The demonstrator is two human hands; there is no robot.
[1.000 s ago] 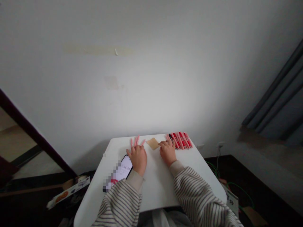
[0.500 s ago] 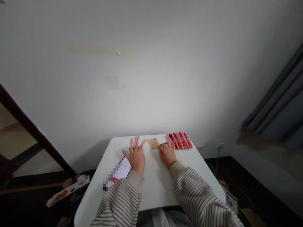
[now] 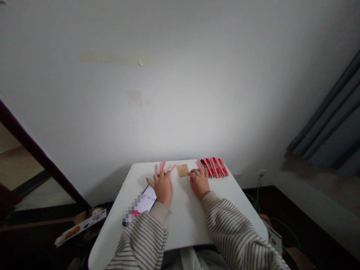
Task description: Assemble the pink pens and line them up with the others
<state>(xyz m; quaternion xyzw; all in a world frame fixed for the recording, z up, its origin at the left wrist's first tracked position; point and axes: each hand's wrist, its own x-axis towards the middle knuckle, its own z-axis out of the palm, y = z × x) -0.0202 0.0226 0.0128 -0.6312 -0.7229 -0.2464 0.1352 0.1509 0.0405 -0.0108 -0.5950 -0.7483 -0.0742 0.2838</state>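
Note:
My left hand [image 3: 163, 188] lies palm down on the white table [image 3: 187, 225], fingers spread, with its fingertips at the near ends of several slim pink pens [image 3: 161, 166]. One pink pen [image 3: 172, 168] slants up to the right from its index finger. My right hand [image 3: 200, 183] also rests palm down, fingers loosely apart. A fingertip of it touches the right edge of a small brown paper square [image 3: 182, 170]. Just beyond that hand, a row of red and pink pens [image 3: 215, 167] lies side by side at the far right.
A phone [image 3: 144, 202] with a running timer lies left of my left wrist, partly under the sleeve. The table's far edge meets a grey-white wall [image 3: 180, 93]. Boxes [image 3: 81, 227] and green cables [image 3: 254, 202] are on the floor beside the table.
The brown square has turned slightly to lie straighter and shifted a little right. The slanted pink pen has moved slightly up and right. Both hands stay nearly in place.

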